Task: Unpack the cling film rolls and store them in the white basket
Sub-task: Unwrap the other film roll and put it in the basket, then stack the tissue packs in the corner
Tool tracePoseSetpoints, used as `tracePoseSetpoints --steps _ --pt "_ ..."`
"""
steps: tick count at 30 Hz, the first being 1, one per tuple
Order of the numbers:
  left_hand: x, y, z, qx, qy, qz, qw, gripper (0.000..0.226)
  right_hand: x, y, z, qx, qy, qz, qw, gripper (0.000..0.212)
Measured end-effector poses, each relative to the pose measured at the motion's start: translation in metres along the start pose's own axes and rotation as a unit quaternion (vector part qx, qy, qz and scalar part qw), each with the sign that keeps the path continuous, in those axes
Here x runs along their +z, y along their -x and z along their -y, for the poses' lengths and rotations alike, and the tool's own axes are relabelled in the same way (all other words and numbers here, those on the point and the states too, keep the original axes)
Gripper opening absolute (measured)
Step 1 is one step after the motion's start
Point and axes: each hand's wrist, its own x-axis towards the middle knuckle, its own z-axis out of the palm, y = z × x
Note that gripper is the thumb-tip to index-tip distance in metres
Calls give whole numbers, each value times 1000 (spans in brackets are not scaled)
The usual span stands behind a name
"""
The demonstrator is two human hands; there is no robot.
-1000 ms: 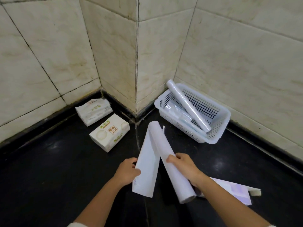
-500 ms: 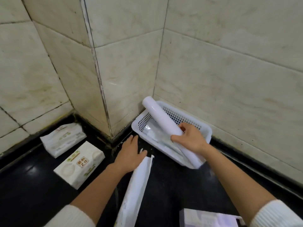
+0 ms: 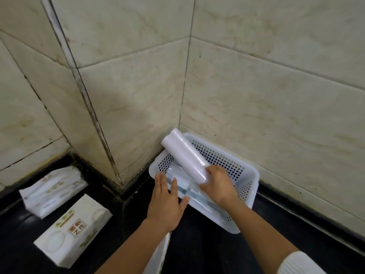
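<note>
A white perforated basket [image 3: 250, 175] stands on the black surface in the corner of the tiled walls. My right hand [image 3: 219, 184] is closed on the lower end of a white cling film roll [image 3: 183, 157], which slants up over the basket's far left corner. A second roll looks to lie right behind it. My left hand [image 3: 166, 202] rests with fingers spread on the basket's near left rim, holding nothing. Clear wrapped packs [image 3: 189, 190] lie on the basket floor. An empty white wrapper [image 3: 158, 258] lies under my left forearm.
Two white tissue packs [image 3: 51, 189] [image 3: 73, 230] lie on the black surface at the left. Tiled walls close in behind and to the right of the basket.
My left hand let go of the wrapper and came to the basket's rim. My right hand carried the roll from above the surface into the basket.
</note>
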Motion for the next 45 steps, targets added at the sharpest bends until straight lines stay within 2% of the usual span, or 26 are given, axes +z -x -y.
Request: tracePoseSetpoints --steps 4,9,11,15,19,23,28,33,37,41,45 --pt "-1 2 0 -2 19 1 1000 75 -3 0 -3 10 24 8 1000 30" --pt "-13 4 10 9 86 23 996 74 -20 0 16 3 7 15 1000 46" --pt "-25 10 25 17 109 -34 993 68 -25 2 36 -18 -26 4 999 51" --pt "-51 34 65 -17 130 -165 977 56 -16 16 88 -71 -103 -8 992 45" --pt "-66 73 115 -60 137 -235 960 45 21 45 142 -124 -141 22 982 35" --pt "-59 113 168 -115 161 -249 948 38 71 75 182 -166 -118 106 973 32" --pt "-47 139 222 -179 169 -250 937 39 122 100 212 -239 -43 168 955 49" --pt "-55 121 260 -226 176 -231 930 51 144 106 222 -287 98 167 938 60" --pt "-61 93 286 -265 125 -169 941 62 153 108 218 -295 106 135 940 56" --pt "-62 74 303 -274 135 -147 941 38 159 115 211 -303 116 86 942 56" --pt "-73 68 310 -252 248 -241 904 26 170 114 213 -268 63 93 957 56"
